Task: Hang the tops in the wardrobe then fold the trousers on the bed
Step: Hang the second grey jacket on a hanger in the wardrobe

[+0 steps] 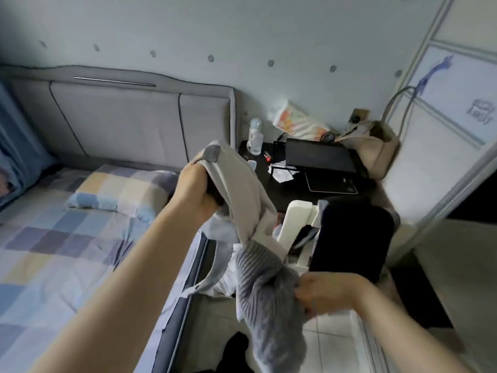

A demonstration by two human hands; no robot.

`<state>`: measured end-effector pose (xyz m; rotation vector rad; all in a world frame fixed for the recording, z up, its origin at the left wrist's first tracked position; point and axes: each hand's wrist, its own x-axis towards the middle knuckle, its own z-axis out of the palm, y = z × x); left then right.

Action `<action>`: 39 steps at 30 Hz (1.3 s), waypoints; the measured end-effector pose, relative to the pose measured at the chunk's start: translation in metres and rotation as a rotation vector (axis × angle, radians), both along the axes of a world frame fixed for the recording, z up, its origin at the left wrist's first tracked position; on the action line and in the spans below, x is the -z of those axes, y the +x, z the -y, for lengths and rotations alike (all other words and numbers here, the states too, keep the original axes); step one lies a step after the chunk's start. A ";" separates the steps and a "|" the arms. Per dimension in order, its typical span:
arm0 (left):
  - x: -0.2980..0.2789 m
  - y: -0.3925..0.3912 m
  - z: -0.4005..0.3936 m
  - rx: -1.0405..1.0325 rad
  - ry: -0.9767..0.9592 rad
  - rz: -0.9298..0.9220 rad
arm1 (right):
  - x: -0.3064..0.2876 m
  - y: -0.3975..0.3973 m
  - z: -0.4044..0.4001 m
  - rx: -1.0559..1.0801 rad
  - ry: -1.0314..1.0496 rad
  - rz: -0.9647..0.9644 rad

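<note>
Early: left hand [197,188] grips grey knit top [242,200], right hand [321,293] pinches its ribbed hem (hanger unseen); wardrobe [457,130] at two o'clock; trousers unfolded.

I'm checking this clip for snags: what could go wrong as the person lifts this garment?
The grey ribbed part, gripped by the right hand, hangs low and might drag over the dark item on the floor. The pale top, held by the left hand, could swing toward the bottle on the cluttered nightstand.

Left hand [197,188] raised, fingers curling in a grip; right hand [326,293] lower, pinching, both forearms outstretched.
</note>
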<state>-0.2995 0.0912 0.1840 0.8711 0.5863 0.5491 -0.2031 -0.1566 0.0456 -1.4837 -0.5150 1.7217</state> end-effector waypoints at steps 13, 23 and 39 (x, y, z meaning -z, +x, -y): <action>-0.024 0.037 0.077 0.219 0.105 -0.010 | 0.111 -0.015 0.036 1.140 -0.165 -0.551; -0.004 0.039 0.031 0.109 0.881 -0.378 | 0.030 0.107 0.115 1.298 -0.260 0.030; 0.034 0.113 0.046 0.562 1.547 -0.726 | -0.130 0.161 0.237 1.266 0.122 0.649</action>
